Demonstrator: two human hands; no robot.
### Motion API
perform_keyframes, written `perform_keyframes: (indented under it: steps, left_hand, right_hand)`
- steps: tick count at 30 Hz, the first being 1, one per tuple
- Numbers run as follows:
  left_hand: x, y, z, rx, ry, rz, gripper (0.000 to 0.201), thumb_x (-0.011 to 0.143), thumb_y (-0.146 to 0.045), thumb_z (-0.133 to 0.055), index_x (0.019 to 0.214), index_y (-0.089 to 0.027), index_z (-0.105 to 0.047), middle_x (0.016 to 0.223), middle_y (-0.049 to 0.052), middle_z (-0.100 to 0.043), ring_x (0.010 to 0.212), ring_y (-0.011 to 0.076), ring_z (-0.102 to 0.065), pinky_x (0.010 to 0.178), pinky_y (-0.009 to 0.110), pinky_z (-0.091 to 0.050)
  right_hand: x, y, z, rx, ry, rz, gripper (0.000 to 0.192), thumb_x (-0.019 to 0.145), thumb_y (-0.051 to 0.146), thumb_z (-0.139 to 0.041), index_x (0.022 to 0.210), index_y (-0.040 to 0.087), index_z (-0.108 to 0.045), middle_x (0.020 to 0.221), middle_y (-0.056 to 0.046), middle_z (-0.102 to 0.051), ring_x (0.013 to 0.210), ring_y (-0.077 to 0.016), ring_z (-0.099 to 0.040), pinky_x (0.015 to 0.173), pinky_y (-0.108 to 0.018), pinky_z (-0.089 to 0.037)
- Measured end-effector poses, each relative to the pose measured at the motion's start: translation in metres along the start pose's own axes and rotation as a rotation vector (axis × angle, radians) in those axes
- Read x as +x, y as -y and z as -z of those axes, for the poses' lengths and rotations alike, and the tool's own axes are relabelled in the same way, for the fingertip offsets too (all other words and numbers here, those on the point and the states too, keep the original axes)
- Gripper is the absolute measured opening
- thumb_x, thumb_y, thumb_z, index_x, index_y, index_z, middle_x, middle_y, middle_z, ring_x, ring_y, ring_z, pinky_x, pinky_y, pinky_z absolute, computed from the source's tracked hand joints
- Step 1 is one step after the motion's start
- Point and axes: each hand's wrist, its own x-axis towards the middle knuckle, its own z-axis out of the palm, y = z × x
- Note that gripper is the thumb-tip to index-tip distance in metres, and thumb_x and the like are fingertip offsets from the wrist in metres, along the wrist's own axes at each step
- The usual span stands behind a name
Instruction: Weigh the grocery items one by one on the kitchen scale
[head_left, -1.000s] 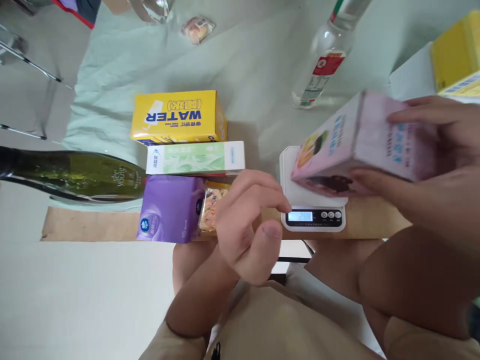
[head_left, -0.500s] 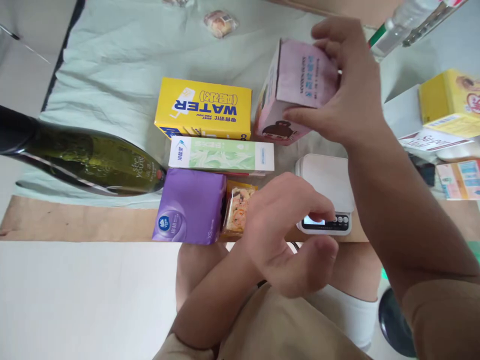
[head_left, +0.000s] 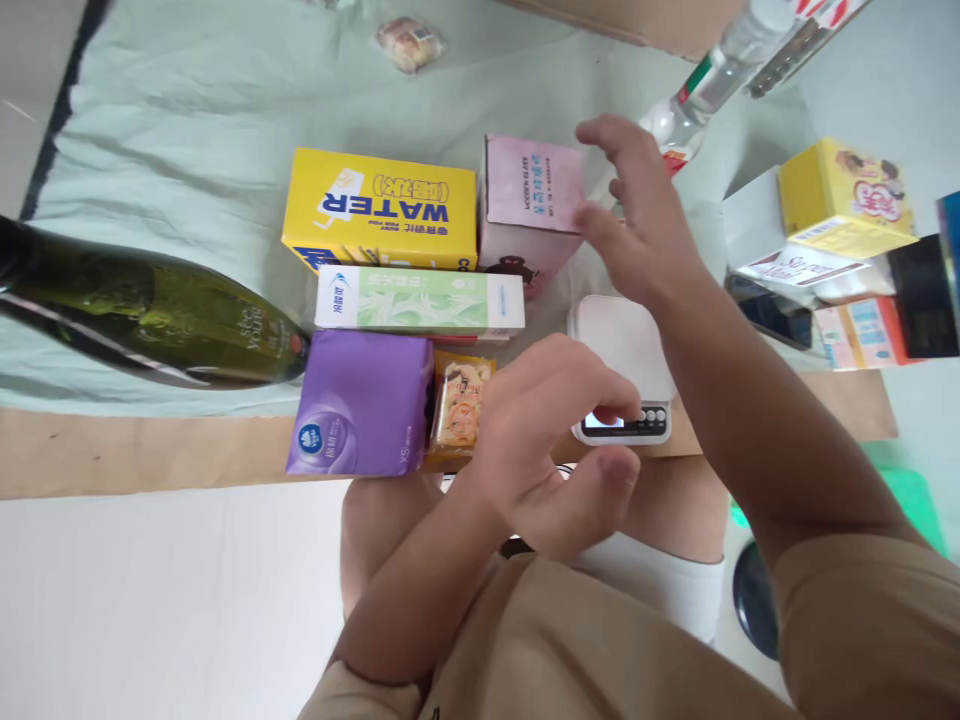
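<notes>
Beside the pink box [head_left: 532, 185], my right hand [head_left: 634, 210] is open, its thumb close to the box's near right corner. The box stands upright against the right end of a yellow box lettered WATER [head_left: 382, 205]. My left hand [head_left: 551, 440] hovers at the near table edge, open, with thumb and curled index finger apart and nothing seen between them. Behind its fingertips lies a white digital scale [head_left: 624, 345] with a lit display. To its left are a wrapped cracker pack [head_left: 461, 400], a purple tissue pack [head_left: 360, 400] and a green-and-white carton [head_left: 420, 298].
A large green bottle [head_left: 165, 310] lies at the left. Clear bottles [head_left: 709, 85] lie at the far right. On the right are a yellow snack box [head_left: 847, 195], a dark phone [head_left: 772, 310] and a small orange-and-white box [head_left: 862, 332]. A wrapped bun [head_left: 409, 44] sits at the back.
My right hand has let go of the pink box and moved off to its right. The box now stands straight against the yellow box. The whole view has shifted slightly; my left hand keeps its pose.
</notes>
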Motion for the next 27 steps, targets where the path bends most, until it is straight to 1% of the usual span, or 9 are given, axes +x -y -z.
perform_keyframes:
  steps: [4, 6, 8, 11, 13, 15, 17, 21, 27]
  left_hand:
    - [-0.002, 0.004, -0.003, -0.026, 0.066, -0.007, 0.039, 0.109, -0.052, -0.059, 0.084, -0.022, -0.064, 0.07, 0.002, -0.065, 0.064, 0.0173, -0.06, 0.061, 0.037, -0.051]
    - [-0.004, 0.006, -0.006, -0.036, 0.107, -0.002, 0.039, 0.109, -0.051, -0.058, 0.085, -0.022, -0.064, 0.07, 0.003, -0.064, 0.065, 0.018, -0.061, 0.062, 0.037, -0.05]
    - [-0.005, 0.008, -0.011, -0.04, 0.146, 0.004, 0.039, 0.109, -0.052, -0.058, 0.085, -0.022, -0.064, 0.07, 0.003, -0.065, 0.065, 0.0182, -0.061, 0.062, 0.037, -0.05]
    - [-0.006, 0.013, -0.018, -0.019, 0.214, 0.029, 0.04, 0.11, -0.053, -0.057, 0.086, -0.022, -0.064, 0.071, 0.003, -0.065, 0.067, 0.0183, -0.062, 0.063, 0.036, -0.05]
    - [-0.007, 0.017, -0.022, 0.003, 0.265, 0.037, 0.039, 0.11, -0.052, -0.057, 0.088, -0.022, -0.065, 0.072, 0.003, -0.065, 0.067, 0.018, -0.062, 0.063, 0.035, -0.051]
    - [-0.007, 0.02, -0.025, 0.03, 0.314, 0.033, 0.038, 0.11, -0.052, -0.057, 0.089, -0.022, -0.065, 0.073, 0.003, -0.066, 0.067, 0.0174, -0.062, 0.063, 0.034, -0.051]
    - [-0.007, 0.024, -0.026, 0.062, 0.356, 0.031, 0.037, 0.11, -0.051, -0.057, 0.089, -0.022, -0.064, 0.073, 0.003, -0.066, 0.067, 0.0173, -0.062, 0.062, 0.033, -0.051]
    - [-0.008, 0.028, -0.026, 0.092, 0.391, 0.037, 0.036, 0.109, -0.052, -0.057, 0.09, -0.022, -0.064, 0.072, 0.003, -0.065, 0.066, 0.018, -0.062, 0.061, 0.034, -0.05]
    - [-0.009, 0.036, -0.022, 0.111, 0.423, 0.029, 0.031, 0.108, -0.046, -0.057, 0.092, -0.022, -0.065, 0.074, 0.003, -0.066, 0.067, 0.0181, -0.064, 0.062, 0.033, -0.051]
  right_hand:
    - [-0.055, -0.045, 0.034, -0.076, -0.306, -0.166, 0.036, 0.098, 0.047, -0.059, 0.132, 0.034, -0.06, 0.144, -0.011, -0.066, 0.137, -0.0246, -0.065, 0.108, -0.047, -0.06]
    - [-0.08, -0.082, 0.056, -0.128, -0.477, -0.307, 0.03, 0.093, 0.04, -0.062, 0.122, 0.033, -0.059, 0.136, -0.014, -0.065, 0.126, -0.0276, -0.065, 0.104, -0.052, -0.058]
    - [-0.094, -0.12, 0.082, -0.198, -0.609, -0.468, 0.03, 0.088, 0.031, -0.068, 0.116, 0.031, -0.056, 0.135, -0.017, -0.062, 0.123, -0.03, -0.062, 0.109, -0.058, -0.054]
    - [-0.092, -0.166, 0.127, -0.34, -0.735, -0.784, 0.059, 0.069, 0.01, -0.088, 0.116, 0.03, -0.058, 0.144, -0.017, -0.056, 0.136, -0.0293, -0.056, 0.127, -0.055, -0.043]
    - [-0.081, -0.188, 0.153, -0.396, -0.674, -0.984, 0.087, 0.058, 0.005, -0.097, 0.133, 0.029, -0.061, 0.157, -0.019, -0.05, 0.146, -0.0265, -0.053, 0.13, -0.049, -0.041]
    - [-0.068, -0.205, 0.17, -0.462, -0.492, -1.174, 0.108, 0.059, 0.012, -0.102, 0.155, 0.028, -0.054, 0.172, -0.022, -0.038, 0.15, -0.022, -0.055, 0.123, -0.045, -0.047]
    - [-0.06, -0.219, 0.178, -0.55, -0.323, -1.294, 0.105, 0.071, 0.02, -0.099, 0.164, 0.026, -0.049, 0.178, -0.023, -0.033, 0.147, -0.0168, -0.06, 0.114, -0.042, -0.053]
    - [-0.059, -0.246, 0.176, -0.499, -0.398, -1.23, 0.08, 0.079, 0.019, -0.093, 0.153, 0.02, -0.063, 0.168, -0.022, -0.047, 0.135, -0.0134, -0.069, 0.108, -0.036, -0.055]
    - [-0.085, -0.28, 0.171, -0.426, -0.607, -1.047, 0.088, 0.06, 0.02, -0.104, 0.141, 0.027, -0.072, 0.163, -0.019, -0.05, 0.134, -0.0207, -0.063, 0.123, -0.039, -0.047]
